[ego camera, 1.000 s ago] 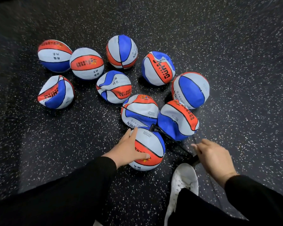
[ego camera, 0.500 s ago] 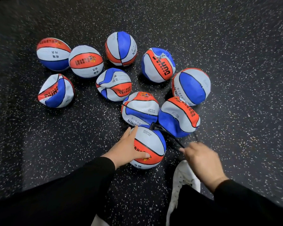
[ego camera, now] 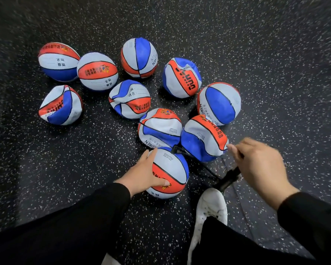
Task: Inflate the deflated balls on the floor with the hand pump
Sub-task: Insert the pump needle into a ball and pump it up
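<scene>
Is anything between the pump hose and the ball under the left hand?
Nothing visible. The thin black hose runs clear from the black hand pump, gripped by the right hand, to the red, white and blue ball that the left hand steadies. A crumpled neighbouring ball lies beside the hose, not across it.

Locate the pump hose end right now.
Head view, lower centre: the hose end sits at the top of the ball under the left hand, just below two crumpled balls.
</scene>
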Motion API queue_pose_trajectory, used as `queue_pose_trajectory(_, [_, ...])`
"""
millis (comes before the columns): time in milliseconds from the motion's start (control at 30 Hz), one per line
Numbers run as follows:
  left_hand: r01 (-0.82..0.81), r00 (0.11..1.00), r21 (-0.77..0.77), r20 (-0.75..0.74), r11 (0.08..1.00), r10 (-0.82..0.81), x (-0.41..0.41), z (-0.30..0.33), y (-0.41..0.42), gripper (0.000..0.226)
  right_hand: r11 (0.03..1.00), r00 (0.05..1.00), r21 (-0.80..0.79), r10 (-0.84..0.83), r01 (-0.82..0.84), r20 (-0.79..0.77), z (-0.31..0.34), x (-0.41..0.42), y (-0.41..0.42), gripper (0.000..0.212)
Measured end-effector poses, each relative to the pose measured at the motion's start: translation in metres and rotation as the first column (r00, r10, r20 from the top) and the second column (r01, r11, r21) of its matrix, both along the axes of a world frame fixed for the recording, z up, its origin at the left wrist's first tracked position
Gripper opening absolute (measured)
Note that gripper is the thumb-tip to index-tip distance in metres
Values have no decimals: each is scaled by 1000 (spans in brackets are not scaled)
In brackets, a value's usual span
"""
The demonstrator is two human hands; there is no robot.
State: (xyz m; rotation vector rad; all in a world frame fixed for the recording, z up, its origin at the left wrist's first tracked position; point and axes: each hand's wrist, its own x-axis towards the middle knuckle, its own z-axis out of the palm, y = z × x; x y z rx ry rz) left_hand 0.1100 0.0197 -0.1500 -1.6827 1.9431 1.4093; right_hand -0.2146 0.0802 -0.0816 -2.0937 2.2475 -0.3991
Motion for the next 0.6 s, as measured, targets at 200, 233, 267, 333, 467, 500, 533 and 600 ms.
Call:
queue_pose_trajectory(200, [-21, 1000, 54, -22, 998, 22, 3, -4, -4, 136, 983, 990, 138, 131, -123, -49, -80, 35, 48, 49])
queue_pose_trajectory(233, [-25, 999, 61, -33, 998, 27, 4, -3, -4, 136, 980, 989, 151, 139, -129, -58, -84, 34, 50, 49])
queue_pose_trajectory(267, [-27, 999, 60, -37, 998, 29, 4, -3, -4, 135, 982, 992, 159, 116, -106, -55, -86, 30, 49, 49])
queue_pose_trajectory(333, [-24, 999, 49, -20, 999, 25, 3, -2, -4, 136, 984, 998, 171, 58, -53, -26, -83, 22, 44, 47])
queue_pose_trajectory(467, [15, 998, -20, 55, 1000, -14, -2, 1, -2, 132, 992, 999, 115, 52, -53, 15, -44, 16, 25, 47])
queue_pose_trajectory(500, [26, 997, -31, 71, 999, -24, -3, 3, -1, 131, 996, 999, 82, 40, -42, 20, -29, 13, 17, 45])
queue_pose_trajectory(533, [25, 997, -38, 77, 999, -22, -4, 3, 1, 130, 998, 999, 51, 37, -38, 19, -14, 8, 9, 43])
queue_pose_trajectory(600, [16, 997, -50, 78, 999, -12, -4, 3, 3, 129, 1000, 1000, 13, 26, -26, 1, 8, -3, -3, 43])
